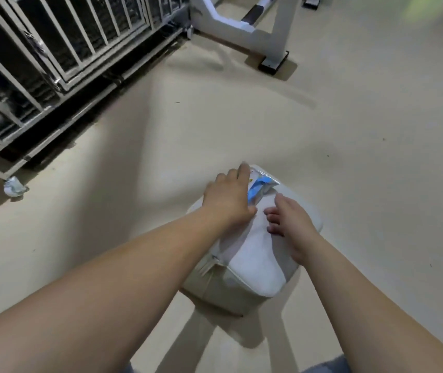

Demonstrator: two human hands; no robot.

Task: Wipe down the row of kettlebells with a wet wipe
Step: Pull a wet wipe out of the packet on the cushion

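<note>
- Two bare forearms reach down from the bottom edge of the view; the elbows and everything above them are cut off.
- One pale grey and white bag (250, 259) lies on the beige floor (349, 157), partly covered by both hands.
- One wet wipe pack (262, 187), blue and white, sits at the far end of the bag, on top of it. Only its right half shows, and its print is too blurred to read.
- The left hand (228, 197) covers the pack's left side, its fingers curved over the pack and grasping it.
- The right hand (294, 227) is just beside the pack, on the bag. Its fingers (272, 219) are loosely bent, with the tips touching the white fabric. Whether they pinch the fabric cannot be told.
- One white barred rack (53, 49) fills the upper left and is cut off by the frame. The dark shapes behind its bars are too blurred to identify.
- One small crumpled white wad (14, 187) lies on the floor by the rack's foot.
- One white equipment frame (241, 25) stands at the top, only partly in view.
</note>
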